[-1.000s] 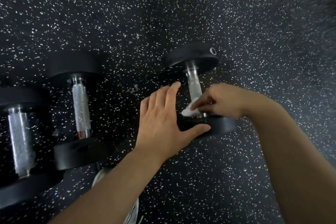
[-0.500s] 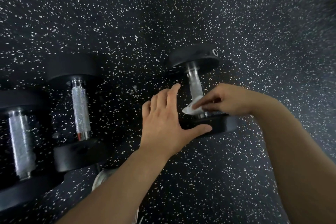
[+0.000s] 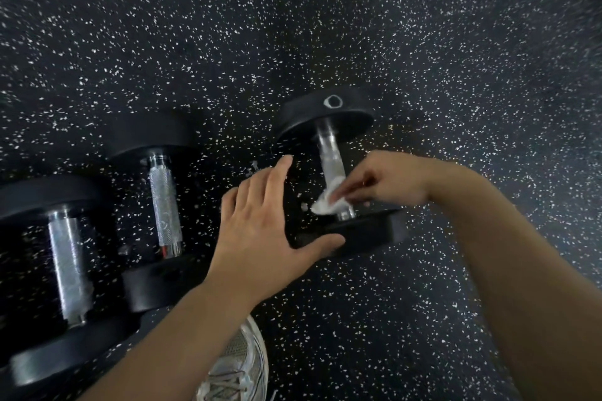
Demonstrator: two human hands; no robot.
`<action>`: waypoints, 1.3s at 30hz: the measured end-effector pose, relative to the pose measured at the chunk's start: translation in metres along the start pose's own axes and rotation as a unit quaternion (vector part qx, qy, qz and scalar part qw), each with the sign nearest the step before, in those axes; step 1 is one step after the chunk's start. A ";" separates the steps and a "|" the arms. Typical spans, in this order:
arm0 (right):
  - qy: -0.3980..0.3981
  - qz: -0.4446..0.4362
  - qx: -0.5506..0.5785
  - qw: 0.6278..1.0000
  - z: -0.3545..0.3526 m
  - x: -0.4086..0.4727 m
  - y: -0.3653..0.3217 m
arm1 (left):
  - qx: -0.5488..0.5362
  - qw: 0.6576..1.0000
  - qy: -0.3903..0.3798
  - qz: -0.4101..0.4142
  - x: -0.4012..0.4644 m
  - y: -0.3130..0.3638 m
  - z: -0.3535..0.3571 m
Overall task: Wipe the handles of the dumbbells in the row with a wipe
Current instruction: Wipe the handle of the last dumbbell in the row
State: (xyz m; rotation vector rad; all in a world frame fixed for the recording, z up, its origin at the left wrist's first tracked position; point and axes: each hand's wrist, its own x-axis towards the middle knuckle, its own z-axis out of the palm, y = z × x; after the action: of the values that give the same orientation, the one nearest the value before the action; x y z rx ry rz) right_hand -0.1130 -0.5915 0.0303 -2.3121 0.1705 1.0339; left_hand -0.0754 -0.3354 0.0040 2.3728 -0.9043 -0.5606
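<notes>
While the right hand [image 3: 387,184] pinches the white wipe [image 3: 329,202] against the lower end of the handle [image 3: 332,166] of the rightmost dumbbell [image 3: 338,172], the left hand [image 3: 260,231] lies spread and flat, holding nothing, with its thumb pressed on that dumbbell's near head [image 3: 368,233] to keep it from rolling. Taking this dumbbell as the landmark: it lies on the speckled black floor [image 3: 423,42], its far head [image 3: 325,114] pointing away from the person, the wipe bunched just above the near head where the handle meets the collar.

Compared with a second ago, the wipe has stayed at the bottom of the handle and shifted only slightly, while the head camera has tipped so that a grey shoe [image 3: 237,365] now shows clearly on the near side of the dumbbell. That suggests short rubbing strokes on the lower part, with the upper stretch of the handle bare and probably yet to be covered.

To the left of the landmark lies a second dumbbell [image 3: 156,205] with a knurled handle, and further left a third [image 3: 65,270]; neither is touched. By my judgement the row is barely begun or nearly ended; these pictures cannot settle which.
</notes>
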 end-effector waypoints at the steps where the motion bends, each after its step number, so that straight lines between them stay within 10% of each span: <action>1: -0.020 -0.003 0.002 1.000 -0.001 -0.001 -0.004 | -0.008 1.000 0.007 0.003 0.001 0.005 0.000; 7: 0.276 -0.053 0.118 0.952 0.006 0.022 -0.011 | -0.014 0.999 0.028 0.005 0.013 0.027 0.009; 17: -0.013 -0.040 0.078 0.996 0.019 0.010 -0.019 | -0.017 1.000 -0.006 -0.012 -0.003 -0.009 -0.016; 24: 0.266 -0.072 0.252 0.928 0.026 0.038 -0.019 | 0.010 1.000 0.019 0.009 -0.004 -0.004 -0.021; 35: -0.014 -0.108 0.217 0.970 0.038 0.034 -0.020 | -0.004 1.000 0.017 -0.020 -0.009 -0.021 -0.028; 39: 0.125 -0.113 0.348 0.922 0.034 0.046 -0.032 | 0.011 1.000 0.014 -0.025 -0.015 -0.034 -0.038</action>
State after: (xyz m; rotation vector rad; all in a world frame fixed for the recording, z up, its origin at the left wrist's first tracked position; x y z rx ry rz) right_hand -0.0919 -0.5408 -0.0048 -1.7411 0.3071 0.4472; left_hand -0.0488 -0.2911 0.0156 2.4231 -0.8448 -0.5375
